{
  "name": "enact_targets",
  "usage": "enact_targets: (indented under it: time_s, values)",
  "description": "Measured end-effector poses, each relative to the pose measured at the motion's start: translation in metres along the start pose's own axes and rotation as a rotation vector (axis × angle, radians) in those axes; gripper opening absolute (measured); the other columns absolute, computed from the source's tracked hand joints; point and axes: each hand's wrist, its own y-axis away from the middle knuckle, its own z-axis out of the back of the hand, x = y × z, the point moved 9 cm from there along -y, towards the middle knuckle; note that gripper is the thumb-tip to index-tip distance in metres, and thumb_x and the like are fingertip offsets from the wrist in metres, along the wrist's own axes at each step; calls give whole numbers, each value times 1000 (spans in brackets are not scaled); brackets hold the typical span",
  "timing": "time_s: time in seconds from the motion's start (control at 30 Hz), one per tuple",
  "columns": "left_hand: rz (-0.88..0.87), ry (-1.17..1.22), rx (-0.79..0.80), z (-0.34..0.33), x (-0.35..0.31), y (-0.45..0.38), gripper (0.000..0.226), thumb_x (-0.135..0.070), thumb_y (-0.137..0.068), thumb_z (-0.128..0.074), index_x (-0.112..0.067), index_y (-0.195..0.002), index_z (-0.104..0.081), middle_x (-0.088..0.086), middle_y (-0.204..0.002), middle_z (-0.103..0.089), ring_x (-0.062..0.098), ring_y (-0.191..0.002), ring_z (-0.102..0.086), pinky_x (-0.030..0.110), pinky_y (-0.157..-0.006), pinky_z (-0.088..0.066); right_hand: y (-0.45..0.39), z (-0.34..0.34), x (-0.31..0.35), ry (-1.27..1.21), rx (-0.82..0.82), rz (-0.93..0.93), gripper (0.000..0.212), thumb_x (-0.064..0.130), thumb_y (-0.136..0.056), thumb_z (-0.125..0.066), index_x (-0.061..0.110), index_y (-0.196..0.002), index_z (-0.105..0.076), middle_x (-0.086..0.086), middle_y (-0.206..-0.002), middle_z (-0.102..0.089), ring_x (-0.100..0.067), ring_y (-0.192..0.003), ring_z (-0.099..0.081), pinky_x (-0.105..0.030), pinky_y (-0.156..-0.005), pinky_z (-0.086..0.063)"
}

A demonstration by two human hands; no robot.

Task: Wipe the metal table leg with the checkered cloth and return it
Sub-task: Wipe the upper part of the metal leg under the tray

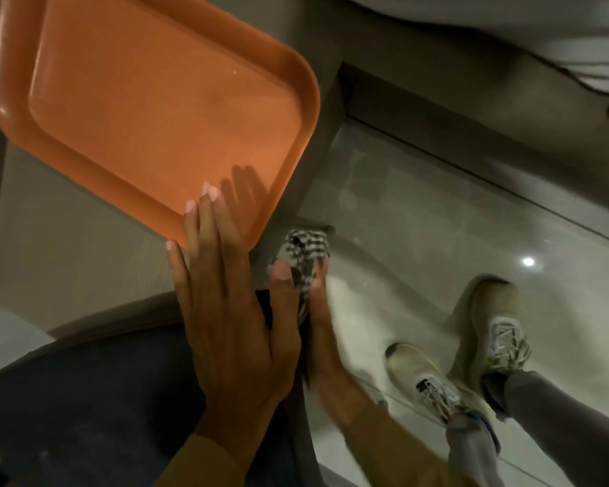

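Lying bare, orange tray (138, 110)

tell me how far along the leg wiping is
Done: the checkered cloth is picked up, gripped in the right hand. In hand: that hand presses the cloth below the table corner, where the leg must be, though the leg itself is hardly visible. The left hand lies flat on the table by the orange tray. Left: finishing the wipe and returning the cloth.

one orange tray (148, 110), one checkered cloth (305, 256), two shoes (426, 377)
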Motion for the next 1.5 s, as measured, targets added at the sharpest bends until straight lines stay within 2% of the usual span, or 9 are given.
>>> enact_targets:
  time_s: [0.27, 0.43, 0.53, 0.7, 0.83, 1.1, 1.2, 1.33, 1.5]
  values:
    - [23, 27, -47, 1, 3, -1, 72, -46, -116, -23, -5, -174, -13, 9, -185, -16, 21, -174, -7, 52, -143, -3, -74, 26, 7, 213, -94, -161, 64, 58, -114, -30, 31, -172, -33, 1, -179, -37, -23, -166, -36, -55, -138, -29]
    - [42, 7, -22, 3, -1, -2, 71, -43, -115, -23, -4, -174, -13, 10, -186, -14, 24, -174, -7, 58, -141, -7, 30, -5, 45, 419, 128, 138, 38, 72, -107, -36, 77, -143, -46, 56, -157, -36, 29, -153, -26, -8, -126, -32]
    - [33, 0, -11, 3, -2, -1, 72, -45, -116, -18, -4, -175, -14, 10, -186, -15, 23, -174, -7, 57, -141, -7, 36, -13, 50, 522, 175, 306, 38, 56, -115, -32, 80, -142, -44, 62, -155, -31, 33, -154, -16, -3, -129, -17]
    - [15, 24, -21, 1, 3, -1, 72, -47, -116, -17, -5, -175, -16, 7, -185, -17, 19, -174, -8, 54, -142, -6, -64, 27, 19, 489, 22, 69, 54, 43, -117, -32, 33, -170, -36, 7, -181, -31, -13, -171, -23, -47, -142, -17]
    - [8, 50, -36, 0, 4, -1, 72, -49, -116, -16, -7, -175, -17, 6, -186, -17, 17, -174, -8, 51, -143, -5, -90, 38, 10, 456, -13, -117, 60, 50, -116, -32, 30, -173, -30, -2, -180, -36, -24, -168, -33, -54, -139, -26]
    - [15, -3, -7, 2, 0, -2, 69, -42, -116, -19, -6, -175, -17, 8, -185, -17, 22, -174, -9, 59, -140, -11, 33, -12, 52, 548, 217, 210, 36, 67, -110, -30, 84, -138, -46, 62, -157, -29, 4, -169, -16, -40, -139, -20]
    - [15, 29, -12, 2, -1, -2, 69, -43, -116, -19, -7, -175, -17, 6, -186, -16, 19, -174, -8, 55, -141, -9, -12, 3, 47, 572, 163, 212, 47, 44, -117, -30, 83, -134, -50, 45, -167, -30, 1, -170, -17, -35, -143, -13]
    - [-12, 67, -14, 1, 1, -2, 69, -47, -117, -16, -9, -175, -16, 7, -185, -17, 18, -174, -9, 50, -143, -6, -104, 42, 15, 609, 72, -33, 53, 38, -119, -30, 24, -169, -40, -5, -180, -36, -25, -170, -29, -51, -140, -23]
    - [3, 77, -6, 1, 0, -2, 67, -41, -116, -22, -8, -174, -16, 7, -185, -18, 19, -174, -11, 50, -143, -6, -90, 24, 28, 614, 89, -13, 47, 44, -118, -28, 42, -156, -57, 1, -178, -40, -22, -169, -29, -53, -139, -23]
